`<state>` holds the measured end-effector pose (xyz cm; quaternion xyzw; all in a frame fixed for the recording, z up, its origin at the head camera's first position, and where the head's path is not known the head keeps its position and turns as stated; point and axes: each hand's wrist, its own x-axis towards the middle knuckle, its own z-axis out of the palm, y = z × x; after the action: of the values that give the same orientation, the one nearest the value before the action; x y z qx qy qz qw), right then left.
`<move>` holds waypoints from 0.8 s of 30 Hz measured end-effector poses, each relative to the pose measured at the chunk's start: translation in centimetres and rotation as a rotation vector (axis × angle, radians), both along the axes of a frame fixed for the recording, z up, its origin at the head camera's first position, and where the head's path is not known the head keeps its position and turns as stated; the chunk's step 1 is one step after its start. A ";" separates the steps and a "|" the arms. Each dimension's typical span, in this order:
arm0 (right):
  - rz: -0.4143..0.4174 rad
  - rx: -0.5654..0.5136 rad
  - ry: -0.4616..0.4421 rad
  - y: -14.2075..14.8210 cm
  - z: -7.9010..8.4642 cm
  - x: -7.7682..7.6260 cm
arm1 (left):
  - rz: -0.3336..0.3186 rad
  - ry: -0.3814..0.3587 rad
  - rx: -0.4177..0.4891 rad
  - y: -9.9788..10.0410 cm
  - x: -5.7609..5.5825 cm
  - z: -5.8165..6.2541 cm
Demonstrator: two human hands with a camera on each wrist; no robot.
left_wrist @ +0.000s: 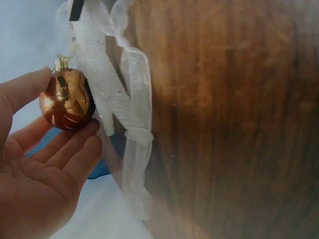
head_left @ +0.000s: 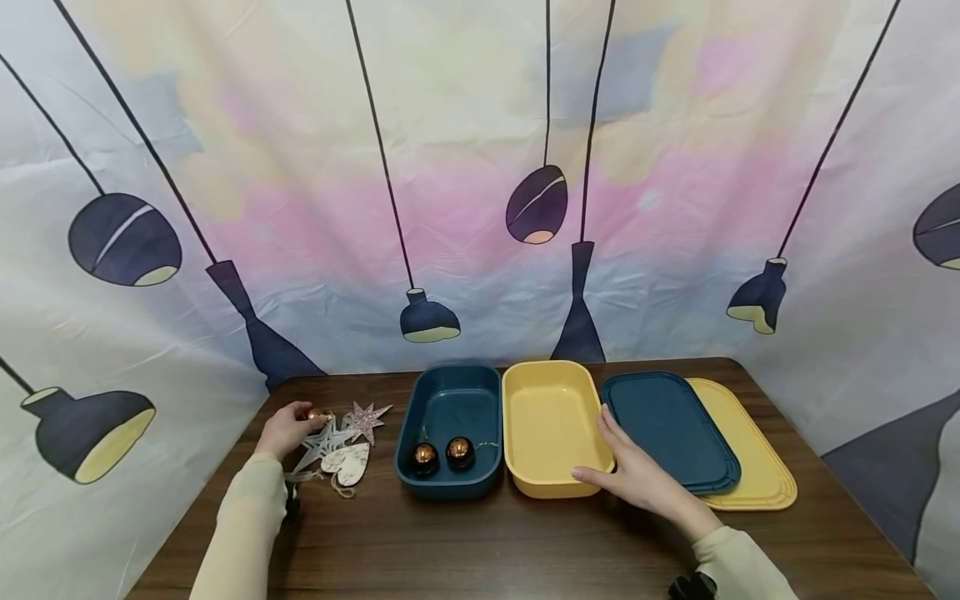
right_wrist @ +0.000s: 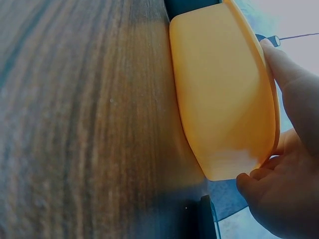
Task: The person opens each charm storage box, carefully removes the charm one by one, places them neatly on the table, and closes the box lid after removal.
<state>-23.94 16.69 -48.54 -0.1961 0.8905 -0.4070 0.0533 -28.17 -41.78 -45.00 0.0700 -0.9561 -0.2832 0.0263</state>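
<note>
At the left of the table, my left hand [head_left: 283, 429] pinches a shiny copper Christmas ball [left_wrist: 67, 102] between thumb and fingertips, its gold cap upward in the left wrist view. Just beside it lie a whitish star ornament [head_left: 324, 443], a pink glittery star [head_left: 367, 422] and a white heart ornament [head_left: 348, 463] with a cord loop. With fingers extended, my right hand [head_left: 637, 471] touches the near right corner of the yellow box [right_wrist: 222, 94], thumb at the front rim and fingers along the right side. Nothing is inside that box.
Left of the yellow box stands a dark blue box [head_left: 448, 375] with two copper balls [head_left: 460, 452] in it. On the right, a blue lid [head_left: 667, 433] overlaps a yellow lid [head_left: 772, 479]. A printed cloth [head_left: 480, 167] hangs behind the table.
</note>
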 end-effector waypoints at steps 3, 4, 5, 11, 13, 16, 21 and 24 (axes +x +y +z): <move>-0.002 0.001 0.003 0.0 0.0 0.0 | 0.001 0.000 0.007 -0.1 0.0 -0.3; -0.002 0.000 0.002 0.0 0.1 0.0 | 0.001 0.000 0.007 -0.1 -0.1 -0.4; -0.003 0.000 0.001 0.0 0.1 0.0 | 0.001 0.000 0.007 -0.2 -0.1 -0.5; -0.003 0.000 -0.008 0.0 0.1 -0.1 | 0.009 -0.013 0.008 -0.4 -0.3 -0.7; -0.003 0.002 -0.006 0.0 0.1 -0.1 | 0.014 -0.019 0.010 -0.4 -0.3 -0.7; -0.005 0.006 -0.004 0.0 0.1 -0.1 | 0.018 -0.020 0.011 -0.3 -0.3 -0.6; -0.004 0.001 -0.003 0.1 0.0 -0.1 | 0.025 -0.038 0.031 -0.3 -0.2 -0.5; 0.001 -0.006 -0.008 0.1 -0.1 -0.1 | 0.031 -0.053 0.044 -0.3 -0.1 -0.6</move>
<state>-24.08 16.79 -48.66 -0.1950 0.8889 -0.4106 0.0564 -28.24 -42.05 -45.59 0.0928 -0.9489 -0.3017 0.0041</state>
